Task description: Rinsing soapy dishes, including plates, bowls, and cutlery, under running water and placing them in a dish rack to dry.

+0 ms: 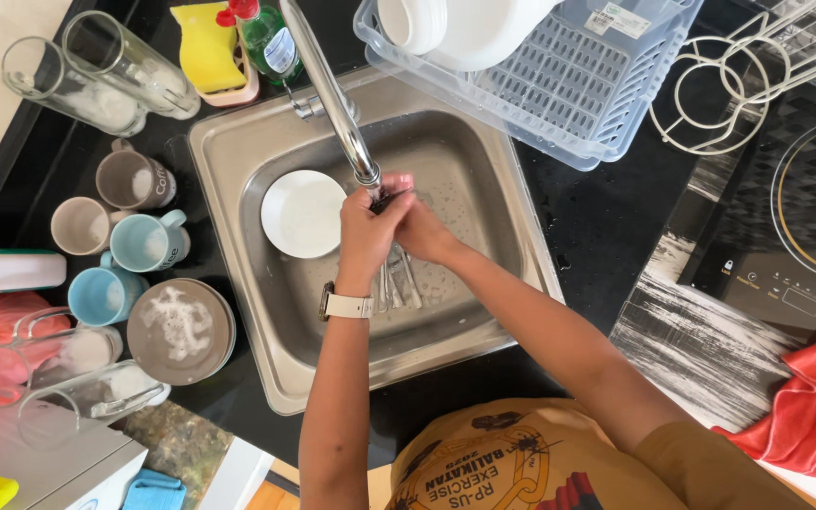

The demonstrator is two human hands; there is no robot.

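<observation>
Right now I rinse cutlery [399, 274] under the faucet [332, 94], mid-sink: my left hand [367, 236] and right hand [424, 229] both clasp it. Next probably calls for the far-right drying rack [569, 94].

I hold a bunch of metal cutlery [399, 274] in the middle of the steel sink [484, 179], right under the spout of the tap [337, 104]. The grey handles hang down and fan out slightly toward the near side, wet and shiny; the upper ends are hidden inside my grip, so I cannot tell forks from spoons.
</observation>
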